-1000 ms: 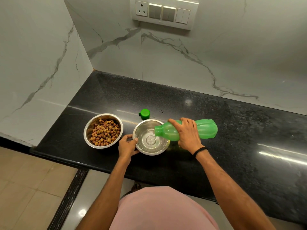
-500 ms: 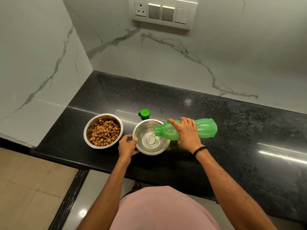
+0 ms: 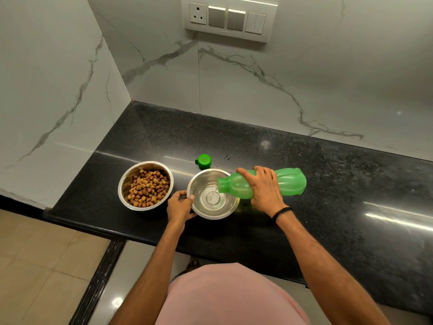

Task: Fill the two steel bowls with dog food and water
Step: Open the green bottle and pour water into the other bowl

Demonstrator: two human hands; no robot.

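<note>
Two steel bowls stand side by side near the front edge of a black counter. The left bowl [image 3: 124, 184] holds brown dog food kibble [image 3: 148, 188]. The right bowl [image 3: 201, 213] has clear water pooling in its bottom. My left hand [image 3: 179, 206] grips the right bowl's left rim. My right hand [image 3: 264, 190] holds a green plastic bottle [image 3: 290, 181] tipped on its side, its open mouth over the right bowl, and a thin stream of water runs from it.
The bottle's green cap [image 3: 203, 161] sits on the counter [image 3: 328, 184] just behind the right bowl. Marble walls close off the back and left, with a switch panel [image 3: 229, 18] high up. The counter stretches to the right. A tiled floor [image 3: 35, 266] lies below left.
The bottle stays tipped and water keeps running into the right bowl, where the pool has grown slightly. Both hands hold their places.
</note>
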